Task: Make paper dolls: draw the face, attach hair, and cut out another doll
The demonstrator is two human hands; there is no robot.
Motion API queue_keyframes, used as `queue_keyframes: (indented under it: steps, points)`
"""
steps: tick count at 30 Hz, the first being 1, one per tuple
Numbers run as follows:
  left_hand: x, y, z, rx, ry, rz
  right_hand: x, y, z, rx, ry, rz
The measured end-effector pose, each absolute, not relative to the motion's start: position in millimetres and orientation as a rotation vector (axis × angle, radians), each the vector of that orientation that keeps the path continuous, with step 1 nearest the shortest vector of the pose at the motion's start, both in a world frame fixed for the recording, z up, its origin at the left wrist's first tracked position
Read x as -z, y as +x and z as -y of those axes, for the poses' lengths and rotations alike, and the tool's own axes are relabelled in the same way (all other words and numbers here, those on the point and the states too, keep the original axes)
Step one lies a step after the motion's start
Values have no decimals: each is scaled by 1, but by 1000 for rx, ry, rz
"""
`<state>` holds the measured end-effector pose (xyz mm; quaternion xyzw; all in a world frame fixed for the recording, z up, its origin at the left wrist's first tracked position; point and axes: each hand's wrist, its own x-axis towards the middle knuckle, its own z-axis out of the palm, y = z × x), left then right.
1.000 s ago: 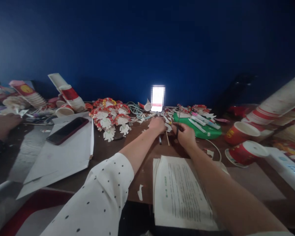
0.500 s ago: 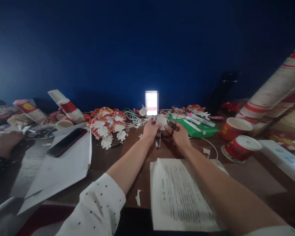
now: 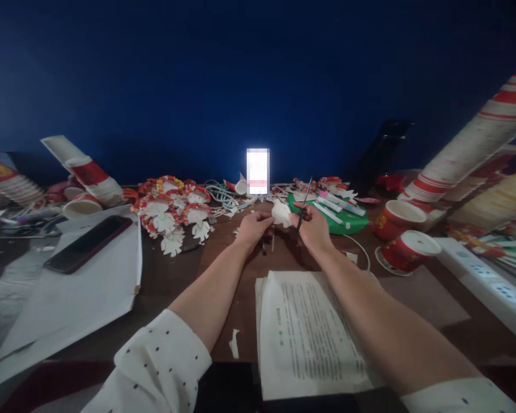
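Note:
My left hand pinches the left edge of a white paper cutout above the table. Around a pair of dark scissors my right hand is closed, the blades pointing up and away. Its fingertips also reach the right edge of the cutout. A pen and a thin stick lie on the wood just below the paper. Left of my hands sits a pile of red and white paper figures with cut white ends.
Printed sheets lie between my forearms. Markers rest on a green sheet. Red paper cups, stacked cups and a power strip stand right. A dark phone lies on white card. A lit screen stands behind.
The paper between my hands has turned and now shows a wider, jagged outline. The scissors stand more upright. The view has swung right, and another person's hand at far left has gone out of sight.

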<state>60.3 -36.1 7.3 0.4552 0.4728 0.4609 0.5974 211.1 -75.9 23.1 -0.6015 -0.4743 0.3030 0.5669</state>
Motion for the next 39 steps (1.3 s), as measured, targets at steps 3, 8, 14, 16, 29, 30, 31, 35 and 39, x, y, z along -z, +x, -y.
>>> queue_keyframes:
  steps: [3, 8, 14, 16, 29, 30, 31, 35, 39]
  points:
    - [-7, 60, 34, -1095, 1000, -1128, -19, 211, 75, -695, -1405, 1097]
    - [-8, 57, 27, -1312, 709, -977, -13, 207, 74, -781, -1423, 1166]
    - [-10, 55, 22, -1445, 507, -794, -15, 195, 83, -1067, -1469, 1329]
    - [-10, 55, 21, -1459, 475, -800, -17, 193, 86, -1115, -1457, 1337]
    - [-12, 52, 21, -1483, 342, -775, -24, 190, 91, -1162, -1468, 1332]
    - [-12, 52, 21, -1481, 344, -771, -23, 191, 91, -1170, -1463, 1331]
    - [-11, 52, 20, -1478, 346, -766, -21, 192, 90, -1174, -1458, 1333]
    - [-11, 52, 21, -1477, 335, -752, -16, 195, 87, -1189, -1439, 1334]
    - [-14, 51, 22, -1465, 336, -763, -13, 195, 86, -1169, -1407, 1275]
